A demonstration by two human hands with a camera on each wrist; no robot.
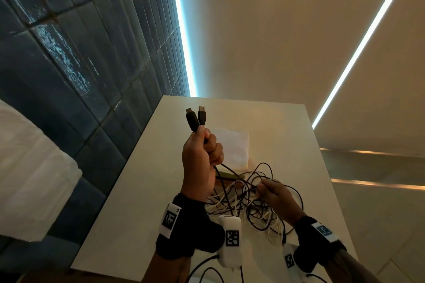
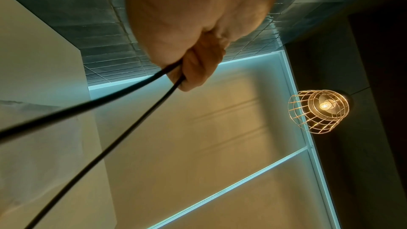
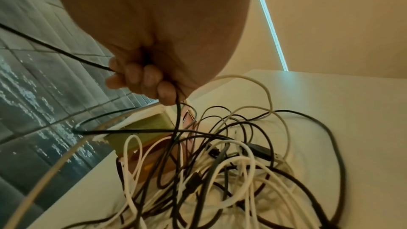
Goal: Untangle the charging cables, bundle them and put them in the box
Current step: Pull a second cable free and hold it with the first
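My left hand (image 1: pixel 210 145) is raised above the table and grips both ends of a black cable (image 1: pixel 195 119), the two plugs sticking up past the fist. In the left wrist view two black strands (image 2: pixel 123 119) run down out of that hand (image 2: pixel 198 70). Lower and to the right, my right hand (image 1: pixel 263 188) pinches a black strand (image 3: pixel 177 111) over a tangle of black and white cables (image 1: pixel 248 207). The right wrist view shows its curled fingers (image 3: pixel 143 79) above the tangle (image 3: pixel 231 166). Behind the tangle stands the open box (image 1: pixel 232 147), its pale lid raised and its lower part hidden by cables.
The white table (image 1: pixel 142 213) has a dark tiled wall (image 1: pixel 69 53) along its left side. A white padded object (image 1: pixel 27 167) sits at the far left. A wire cage lamp (image 2: pixel 319 111) hangs overhead. Wrist camera leads (image 1: pixel 207 269) lie at the table's near edge.
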